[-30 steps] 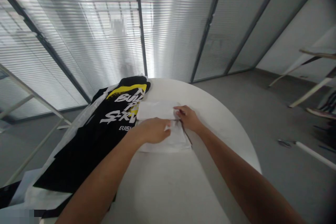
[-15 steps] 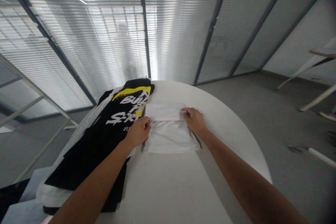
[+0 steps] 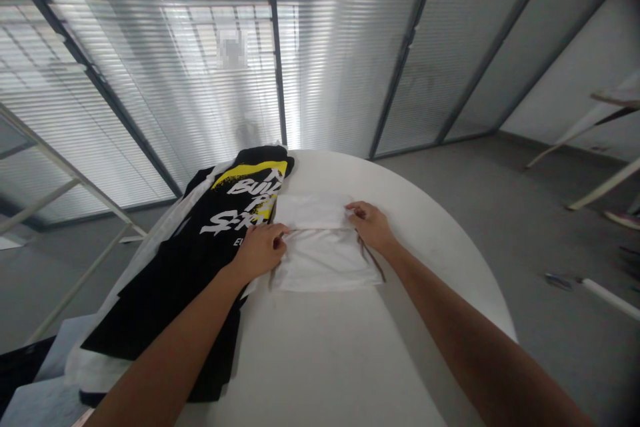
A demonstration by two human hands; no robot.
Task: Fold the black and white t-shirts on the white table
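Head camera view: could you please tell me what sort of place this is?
Probably an office or meeting room: frosted glass partition walls with dark frames, a grey floor, and a white round table bearing folded clothes.

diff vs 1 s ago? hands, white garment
The left hand slid from the middle of the white garment to its left edge. The right hand stayed at the right edge. The black printed shirt and the white table are unchanged.

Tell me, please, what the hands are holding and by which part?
Both hands grip the folded white garment at its fold line: the left hand at the left edge, the right hand at the right edge.
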